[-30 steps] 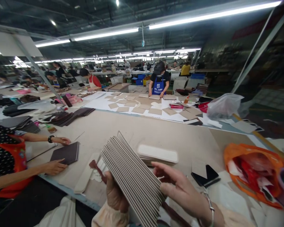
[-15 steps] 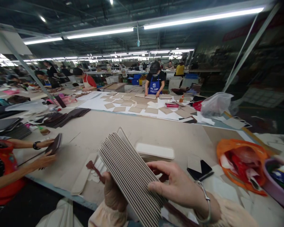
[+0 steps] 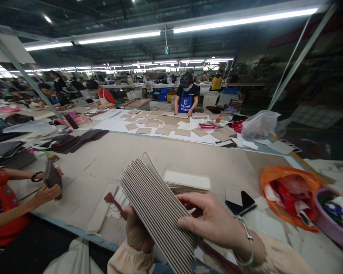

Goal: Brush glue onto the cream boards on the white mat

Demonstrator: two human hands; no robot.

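Observation:
A thick stack of long, flat light-coloured panels [image 3: 158, 213], its layered edges fanned toward me, lies tilted between my hands. My left hand [image 3: 138, 230] grips its left side, the thumb up and the other fingers mostly hidden underneath. On the right side my right hand [image 3: 208, 219] presses thumb and fingers against the edges; a metal bangle circles that wrist. Just beyond the stack, a lower pile of white rounded-corner panels [image 3: 187, 180] rests on the table. Beside my left hand lie a brown scrap strip [image 3: 114, 203] and some pale panels [image 3: 103, 209].
To the left a co-worker's hands [image 3: 50, 186] hold a dark folded piece. On the right are an orange bag [image 3: 288, 198], a purple basin [image 3: 335, 217] and black pieces [image 3: 241, 203]. Across the table [image 3: 103, 163], another person in a blue apron [image 3: 185, 101] handles flat pieces.
My hands and the panel stack stay almost still. The co-worker on the left has turned the dark piece more upright and shifted it slightly left.

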